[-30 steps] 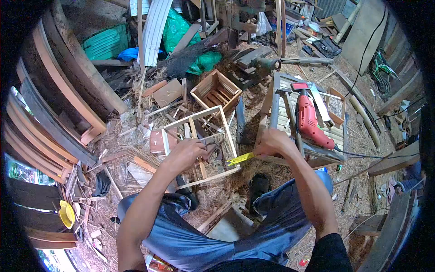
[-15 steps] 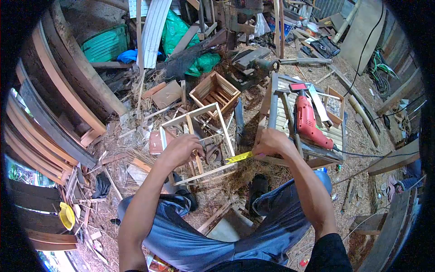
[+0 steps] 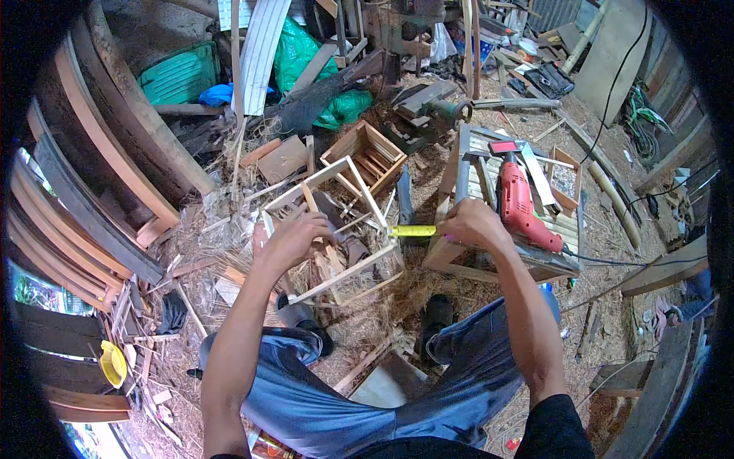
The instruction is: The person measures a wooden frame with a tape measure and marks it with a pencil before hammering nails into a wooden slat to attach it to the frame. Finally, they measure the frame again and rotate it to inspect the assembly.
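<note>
My left hand (image 3: 297,243) is closed on the middle slat of a light wooden frame (image 3: 359,268), which stands tilted in front of my knees. My right hand (image 3: 472,226) pinches a yellow tape measure (image 3: 413,230). A short stretch of its blade reaches left to the right side of the frame, near a corner; whether it touches is hard to tell. The body of the tape measure is not visible. Just right of that hand a red power drill (image 3: 520,203) lies on a slatted wooden stand (image 3: 462,172).
An open slatted wooden crate (image 3: 365,157) sits behind the frame. A handsaw (image 3: 539,176) lies beside the drill, whose black cord (image 3: 612,262) runs right. Wood scraps and shavings cover the floor. Long boards (image 3: 92,145) lean at the left, near a yellow hard hat (image 3: 113,364).
The wooden frame has turned and tipped, its near right corner rising. My right hand has moved up and slightly right, and the tape blade now lies level by the frame's side.
</note>
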Available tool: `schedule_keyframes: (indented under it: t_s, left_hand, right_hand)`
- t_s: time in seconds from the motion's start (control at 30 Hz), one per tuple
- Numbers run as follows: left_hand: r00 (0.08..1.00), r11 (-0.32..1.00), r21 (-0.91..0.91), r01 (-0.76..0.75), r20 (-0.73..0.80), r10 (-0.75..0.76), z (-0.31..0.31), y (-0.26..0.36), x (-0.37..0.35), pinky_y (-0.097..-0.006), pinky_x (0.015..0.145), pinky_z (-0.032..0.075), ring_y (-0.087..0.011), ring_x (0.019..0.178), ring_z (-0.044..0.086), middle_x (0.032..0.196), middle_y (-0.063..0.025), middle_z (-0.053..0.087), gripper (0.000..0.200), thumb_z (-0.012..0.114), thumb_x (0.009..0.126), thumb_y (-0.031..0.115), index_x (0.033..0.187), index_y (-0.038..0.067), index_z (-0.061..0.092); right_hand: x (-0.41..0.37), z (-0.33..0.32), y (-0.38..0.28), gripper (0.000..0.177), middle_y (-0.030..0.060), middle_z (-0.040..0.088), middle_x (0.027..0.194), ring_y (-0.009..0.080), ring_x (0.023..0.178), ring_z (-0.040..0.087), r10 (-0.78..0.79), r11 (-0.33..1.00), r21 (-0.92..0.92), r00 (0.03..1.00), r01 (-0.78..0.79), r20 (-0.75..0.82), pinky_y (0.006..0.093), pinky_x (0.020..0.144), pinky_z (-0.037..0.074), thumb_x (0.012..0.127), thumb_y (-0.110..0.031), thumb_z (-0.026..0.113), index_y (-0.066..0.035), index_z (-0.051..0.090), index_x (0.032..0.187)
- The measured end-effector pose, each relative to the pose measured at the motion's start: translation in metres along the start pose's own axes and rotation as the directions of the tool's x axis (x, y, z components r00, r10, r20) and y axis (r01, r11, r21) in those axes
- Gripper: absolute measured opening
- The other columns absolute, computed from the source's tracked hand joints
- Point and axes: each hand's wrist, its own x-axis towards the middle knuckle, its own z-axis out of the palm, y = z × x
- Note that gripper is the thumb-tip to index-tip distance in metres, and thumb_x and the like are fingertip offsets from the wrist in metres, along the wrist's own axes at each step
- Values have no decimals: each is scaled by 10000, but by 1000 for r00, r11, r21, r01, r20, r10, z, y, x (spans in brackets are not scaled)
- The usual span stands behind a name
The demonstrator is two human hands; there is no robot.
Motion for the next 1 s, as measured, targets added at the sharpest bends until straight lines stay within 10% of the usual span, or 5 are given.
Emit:
schedule_keyframes:
  t_s: [0.1, 0.57, 0.6, 0.87, 1.0]
  left_hand:
    - [995, 999, -28, -25, -95, 23, -5, 0, 7, -436, 1080, 314, -221, 1007, 558, 913, -27, 609, 270, 691, 636, 25, 888, 121, 669]
    - [888, 981, -27, 192, -420, -186, -17, 12, 4, -386, 746, 498, -261, 815, 612, 853, -85, 640, 191, 650, 799, 152, 958, 48, 659]
    - [882, 967, -114, 228, -397, -254, -13, 12, 4, -436, 743, 479, -343, 866, 603, 900, -150, 634, 193, 617, 824, 172, 971, 49, 636]
    - [835, 897, -155, 414, -329, -442, 32, 26, 19, -456, 547, 539, -354, 616, 635, 701, -234, 608, 240, 561, 790, 98, 953, -79, 559]
    - [748, 769, -273, 577, -200, -633, 30, 38, 17, -517, 683, 486, -417, 739, 621, 756, -249, 613, 248, 607, 766, 199, 882, -11, 545]
  right_hand:
    - [-1, -11, -3, 382, 174, 674, 751, 292, 670, 657, 21, 1000, 20, 992, -18, -126, 370, 687, 520, 678, -379, 677, -42, 723, 851]
    - [-15, -24, -20, 274, -18, 553, 599, 60, 538, 466, 46, 807, 585, 980, 78, -194, 242, 487, 360, 762, -283, 646, -13, 693, 769]
    - [-10, -16, -15, 430, 61, 667, 675, 121, 594, 600, 36, 818, 570, 983, 76, -182, 284, 579, 481, 772, -444, 674, -41, 724, 915]
    - [-3, 27, -35, 339, 107, 670, 661, 202, 602, 642, 17, 904, 427, 996, 24, -91, 303, 600, 506, 701, -327, 671, -38, 729, 870]
    - [5, 41, -33, 317, 112, 651, 651, 181, 596, 616, -55, 952, 280, 970, 122, -237, 304, 597, 485, 714, -278, 650, 1, 711, 850]
